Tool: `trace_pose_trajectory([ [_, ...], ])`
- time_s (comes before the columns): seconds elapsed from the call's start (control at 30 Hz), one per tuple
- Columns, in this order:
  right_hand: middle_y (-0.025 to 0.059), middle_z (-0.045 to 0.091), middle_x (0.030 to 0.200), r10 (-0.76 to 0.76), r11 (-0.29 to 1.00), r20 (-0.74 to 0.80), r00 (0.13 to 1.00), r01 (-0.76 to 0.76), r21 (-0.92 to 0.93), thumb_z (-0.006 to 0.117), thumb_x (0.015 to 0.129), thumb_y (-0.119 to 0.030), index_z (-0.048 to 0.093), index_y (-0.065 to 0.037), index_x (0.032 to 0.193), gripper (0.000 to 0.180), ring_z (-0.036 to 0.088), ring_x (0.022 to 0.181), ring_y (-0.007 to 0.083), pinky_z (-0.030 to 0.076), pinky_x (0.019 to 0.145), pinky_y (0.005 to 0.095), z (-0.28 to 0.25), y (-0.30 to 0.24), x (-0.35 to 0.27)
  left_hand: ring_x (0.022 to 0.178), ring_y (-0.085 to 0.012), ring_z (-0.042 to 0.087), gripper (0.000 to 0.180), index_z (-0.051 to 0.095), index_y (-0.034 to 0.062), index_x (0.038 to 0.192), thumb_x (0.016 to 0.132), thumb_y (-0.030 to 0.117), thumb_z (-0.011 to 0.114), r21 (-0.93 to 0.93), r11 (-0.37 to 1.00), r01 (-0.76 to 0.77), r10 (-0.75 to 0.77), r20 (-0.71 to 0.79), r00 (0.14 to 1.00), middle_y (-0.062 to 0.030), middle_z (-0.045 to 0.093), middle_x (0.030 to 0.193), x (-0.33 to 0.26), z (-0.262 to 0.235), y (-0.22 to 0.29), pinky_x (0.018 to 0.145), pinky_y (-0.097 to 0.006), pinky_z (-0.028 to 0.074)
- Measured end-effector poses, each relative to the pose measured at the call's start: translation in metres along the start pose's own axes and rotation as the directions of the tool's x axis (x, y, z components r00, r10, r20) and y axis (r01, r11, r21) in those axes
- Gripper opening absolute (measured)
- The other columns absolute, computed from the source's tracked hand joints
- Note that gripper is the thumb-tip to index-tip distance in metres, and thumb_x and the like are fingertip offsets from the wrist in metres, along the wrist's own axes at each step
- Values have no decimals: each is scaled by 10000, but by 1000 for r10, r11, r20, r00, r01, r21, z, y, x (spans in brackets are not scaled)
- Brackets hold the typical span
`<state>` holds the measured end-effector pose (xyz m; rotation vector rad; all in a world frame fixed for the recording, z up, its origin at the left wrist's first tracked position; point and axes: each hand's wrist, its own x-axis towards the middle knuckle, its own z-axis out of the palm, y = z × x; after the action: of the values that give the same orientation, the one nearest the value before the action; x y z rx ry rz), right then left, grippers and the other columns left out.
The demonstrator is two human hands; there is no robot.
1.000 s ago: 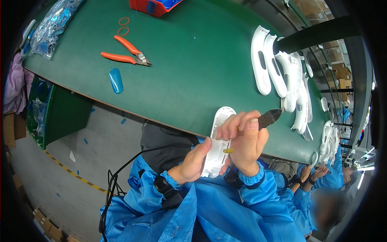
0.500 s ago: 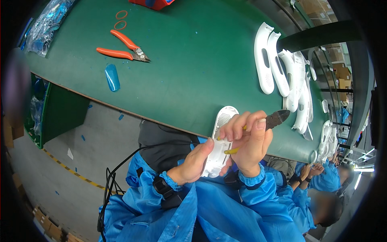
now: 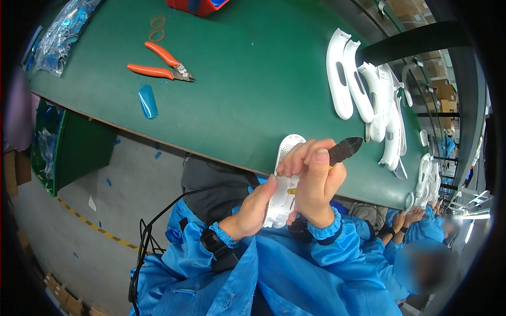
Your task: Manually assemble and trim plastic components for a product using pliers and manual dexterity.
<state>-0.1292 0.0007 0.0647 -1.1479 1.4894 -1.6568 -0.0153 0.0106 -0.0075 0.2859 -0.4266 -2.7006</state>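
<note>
My left hand grips a white plastic shell by its left side, thumb along the edge. The shell has a perforated rounded end pointing away from me and is held at the table's near edge. My right hand is closed around pliers with dark jaws and yellow handles. Their jaws point up and right, away from the shell, while the handle ends lie over the shell's inside. Right-hand fingers cover the middle of the shell and most of the handles.
On the green table lie orange-handled side cutters, a blue curved piece and orange bands. Several white curved shells are piled at right. A plastic bag sits far left. Co-workers sit at the right.
My right hand and the pliers have shifted slightly left and away from me, the jaws still pointing right. The white shell has moved a little left with my left hand.
</note>
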Motion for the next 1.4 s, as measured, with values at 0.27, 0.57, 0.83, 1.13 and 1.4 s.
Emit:
trace_pose_trajectory([
  [0.27, 77, 458, 663, 84, 982, -78, 993, -69, 174, 413, 1041, -263, 405, -39, 833, 306, 484, 583, 167, 497, 569, 350, -25, -6, -1, 735, -184, 610, 633, 480, 37, 1226, 1024, 577, 216, 117, 993, -7, 10, -25, 1000, -121, 619, 870, -2, 4, -3, 677, -297, 495],
  [0.57, 77, 458, 669, 77, 980, -98, 992, -58, 191, 421, 1037, -253, 402, -40, 840, 290, 486, 588, 170, 497, 586, 351, -23, -2, -6, 737, -180, 616, 650, 507, 23, 1213, 1028, 569, 206, 137, 990, 15, -7, -61, 998, -112, 626, 884, -1, 5, -2, 678, -297, 500],
  [0.83, 97, 511, 673, -85, 994, -72, 994, 89, 59, 428, 1023, -175, 445, 3, 895, 220, 497, 594, 148, 463, 574, 313, -17, 3, -12, 726, -132, 602, 636, 573, 14, 1089, 1040, 552, 237, 128, 992, 21, -5, -124, 992, -65, 627, 835, -2, 12, 1, 661, -269, 489],
  [1.13, 64, 446, 660, -49, 993, -30, 998, 46, -108, 415, 1034, -224, 411, -33, 838, 274, 466, 577, 148, 461, 557, 321, -17, 2, -10, 760, -150, 629, 657, 577, -1, 1087, 1038, 556, 232, 166, 986, -15, 32, -99, 995, -74, 643, 830, -2, 7, -2, 702, -276, 507],
  [1.4, 60, 471, 632, 56, 995, -112, 992, -47, 87, 425, 1046, -223, 427, -15, 890, 260, 492, 542, 132, 469, 538, 300, -21, 6, 4, 873, -218, 690, 487, 402, -35, 1357, 992, 249, 554, 579, 806, -123, 124, 39, 992, -110, 687, 945, -37, 4, -1, 823, -338, 539],
])
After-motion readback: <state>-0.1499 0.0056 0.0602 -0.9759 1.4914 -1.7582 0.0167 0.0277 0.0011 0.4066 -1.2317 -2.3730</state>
